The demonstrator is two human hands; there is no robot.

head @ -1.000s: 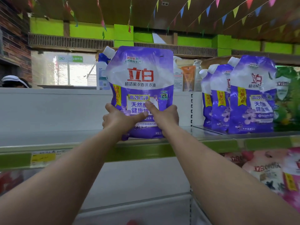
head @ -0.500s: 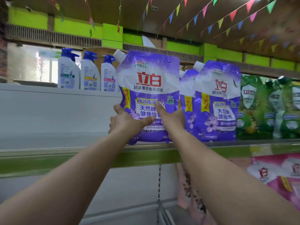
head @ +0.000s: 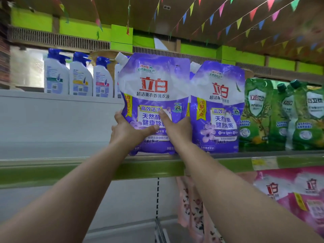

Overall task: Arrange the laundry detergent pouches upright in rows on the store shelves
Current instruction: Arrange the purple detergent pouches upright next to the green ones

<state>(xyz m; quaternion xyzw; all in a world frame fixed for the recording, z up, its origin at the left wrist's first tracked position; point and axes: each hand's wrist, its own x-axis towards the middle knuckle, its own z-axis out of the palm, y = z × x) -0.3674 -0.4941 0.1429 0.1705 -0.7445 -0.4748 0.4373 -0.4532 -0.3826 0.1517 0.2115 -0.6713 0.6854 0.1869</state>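
Observation:
A purple detergent pouch point(head: 154, 85) with a white spout stands upright on the top shelf point(head: 52, 151). My left hand point(head: 128, 132) grips its lower left side, thumb across the front. Its lower right part is held by my right hand point(head: 177, 127), thumb pointing up over the label. Its right edge touches a second purple pouch point(head: 219, 106), which stands upright in the row with more behind it.
Green pouches point(head: 259, 113) stand to the right of the purple ones. White pump bottles point(head: 80, 79) line the back ledge at the left. Pink pouches point(head: 289, 193) fill the shelf below at the right. The top shelf's green price rail point(head: 70, 172) runs across the front.
Both hands have carried the purple pouch rightward along the shelf until it sits against the row of purple pouches. The camera has turned right with it.

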